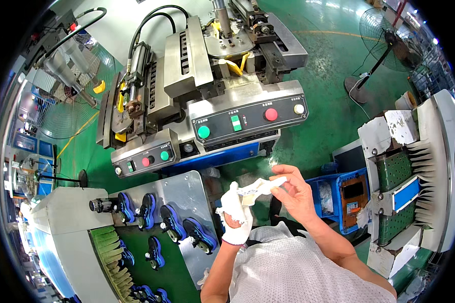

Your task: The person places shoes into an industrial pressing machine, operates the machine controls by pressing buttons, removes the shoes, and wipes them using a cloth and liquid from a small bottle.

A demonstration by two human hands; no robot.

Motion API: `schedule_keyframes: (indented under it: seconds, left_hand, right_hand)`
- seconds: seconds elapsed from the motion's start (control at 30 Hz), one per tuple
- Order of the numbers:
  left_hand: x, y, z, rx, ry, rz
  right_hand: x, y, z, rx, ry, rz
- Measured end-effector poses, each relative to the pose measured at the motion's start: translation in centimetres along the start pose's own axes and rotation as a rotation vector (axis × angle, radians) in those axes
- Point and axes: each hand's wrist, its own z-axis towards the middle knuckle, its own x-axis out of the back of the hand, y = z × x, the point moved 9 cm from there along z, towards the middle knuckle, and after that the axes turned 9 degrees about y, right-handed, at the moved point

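Before my body, a crumpled white cloth-like piece (259, 188) stretches between both hands; its exact kind I cannot make out. My left hand (234, 217) wears a frayed white glove, with bare skin showing through a gap in it. Its fingers are closed on the left end of the piece. My right hand (297, 196) is bare and pinches the right end between thumb and fingers. Nearest to the left hand, blue-and-black shoes (199, 235) stand on a metal plate (196, 194).
Ahead stands a metal press machine (240, 91) with a button panel (250, 117). More shoes sit on a green conveyor belt (173, 272) at left. A blue crate (346, 222) and a bristled conveyor opening (397, 187) are at right. A pedestal fan (391, 38) stands far right.
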Motion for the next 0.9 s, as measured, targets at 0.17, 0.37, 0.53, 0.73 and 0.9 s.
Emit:
schedule_keyframes:
  seconds: [0.17, 0.37, 0.53, 0.73, 0.9]
  left_hand:
    - [0.3, -1.2, -0.3, 0.135, 0.017, -0.085]
    - [0.0, -1.2, -0.4, 0.252, -0.058, -0.418]
    - [0.9, -0.7, -0.6, 0.251, -0.099, -0.572]
    - [0.1, -2.9, -1.4, 0.365, -0.099, -0.597]
    - [0.4, -3.2, -1.4, 0.473, 0.050, -0.778]
  right_hand:
    - [-1.7, -0.3, -1.0, 0.081, 0.007, -0.184]
    - [-4.4, 2.8, -0.9, 0.048, 0.059, -0.183]
    - [-5.8, 3.4, -0.5, 0.046, 0.096, -0.236]
    - [-7.1, 3.4, -1.2, 0.127, 0.081, -0.135]
    - [-7.1, 4.0, -1.9, 0.116, 0.064, -0.120]
